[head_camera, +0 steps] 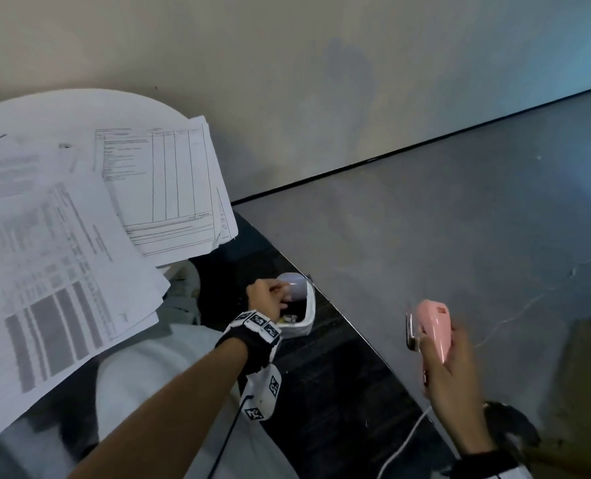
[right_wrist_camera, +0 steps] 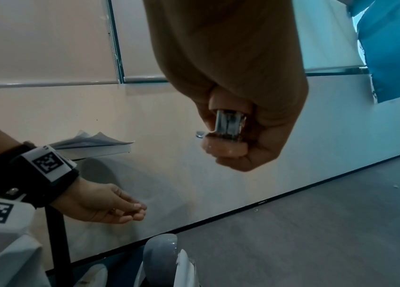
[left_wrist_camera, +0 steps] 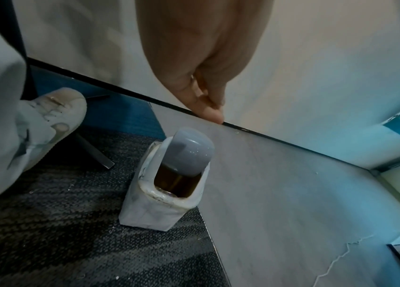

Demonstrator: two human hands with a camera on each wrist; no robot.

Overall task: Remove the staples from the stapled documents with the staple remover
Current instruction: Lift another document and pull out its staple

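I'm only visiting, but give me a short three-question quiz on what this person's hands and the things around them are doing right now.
1. True or false: the right hand grips the pink staple remover.
2. The left hand is A) flat on the papers, B) over the small bin on the floor, C) holding the remover.
3. Fill in: the bin's grey lid is tipped ____.

Key: 1 true. 2 B; its fingertips are pinched together, though any staple between them is too small to see. 3 open.
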